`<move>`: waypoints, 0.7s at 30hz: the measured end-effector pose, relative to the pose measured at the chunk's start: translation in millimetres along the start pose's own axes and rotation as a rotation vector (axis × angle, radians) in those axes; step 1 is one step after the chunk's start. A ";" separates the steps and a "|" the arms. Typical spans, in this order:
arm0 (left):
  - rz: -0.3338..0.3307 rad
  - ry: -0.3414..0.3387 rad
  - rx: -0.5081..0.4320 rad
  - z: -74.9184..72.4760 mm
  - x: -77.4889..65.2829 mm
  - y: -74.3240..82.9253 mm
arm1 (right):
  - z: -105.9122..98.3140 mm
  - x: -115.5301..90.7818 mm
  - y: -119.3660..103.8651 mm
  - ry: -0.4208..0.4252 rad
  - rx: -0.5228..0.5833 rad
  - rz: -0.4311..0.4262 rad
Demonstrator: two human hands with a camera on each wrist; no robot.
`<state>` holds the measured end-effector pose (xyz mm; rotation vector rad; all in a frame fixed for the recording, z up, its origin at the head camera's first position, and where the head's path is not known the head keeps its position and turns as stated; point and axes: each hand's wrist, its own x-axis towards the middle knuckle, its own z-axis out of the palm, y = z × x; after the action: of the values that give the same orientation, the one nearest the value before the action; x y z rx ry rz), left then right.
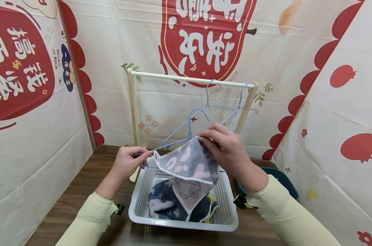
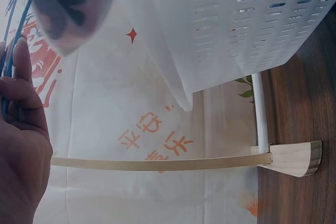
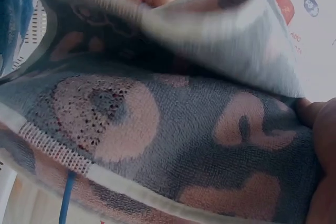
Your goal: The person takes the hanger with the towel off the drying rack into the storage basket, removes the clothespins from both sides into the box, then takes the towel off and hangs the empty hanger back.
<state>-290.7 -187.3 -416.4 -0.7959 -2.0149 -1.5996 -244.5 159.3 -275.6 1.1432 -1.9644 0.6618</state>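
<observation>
Between thumb and fingers, my left hand (image 1: 130,160) grips the left end of a blue wire clothes hanger (image 1: 190,128). My right hand (image 1: 226,145) pinches the upper edge of a grey towel (image 1: 186,160) with pink patterns and white trim, just below the hanger's hook. The towel drapes over the hanger and hangs down above a white basket (image 1: 183,222). Up close in the right wrist view, the towel (image 3: 194,124) falls in folds with a blue wire showing beneath it. Part of the hanger's right side is hidden behind towel and hand.
A wooden rack with a white bar (image 1: 173,77) stands behind the basket, with two blue hangers (image 1: 207,94) on its right half. Dark blue patterned cloth (image 1: 162,198) lies in the basket. A teal basin (image 1: 279,176) sits at the right on the brown wooden table (image 1: 81,191). Printed fabric walls surround it.
</observation>
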 end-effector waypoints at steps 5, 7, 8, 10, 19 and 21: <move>0.007 0.008 -0.008 -0.1 0.1 -0.4 | -3.9 1.7 -1.3 0.037 0.043 0.031; 0.011 0.012 -0.012 0.0 0.6 -0.1 | -5.2 2.5 -1.3 0.059 0.057 0.036; 0.012 0.013 -0.013 0.0 0.9 -0.3 | -5.9 2.8 -1.2 0.069 0.064 0.038; 0.007 0.017 -0.014 -0.1 1.3 -0.3 | -7.2 3.6 -1.3 0.093 0.073 0.038; -0.029 0.016 -0.001 -1.2 1.3 -1.7 | -13.2 3.3 0.9 0.199 0.087 0.032; -0.035 0.015 0.002 -1.4 1.2 -2.3 | -14.9 3.6 0.7 0.224 0.085 0.046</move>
<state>-293.1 -188.8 -416.9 -0.7499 -2.0308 -1.6174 -241.1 168.8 -264.1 1.0289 -1.7907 0.8668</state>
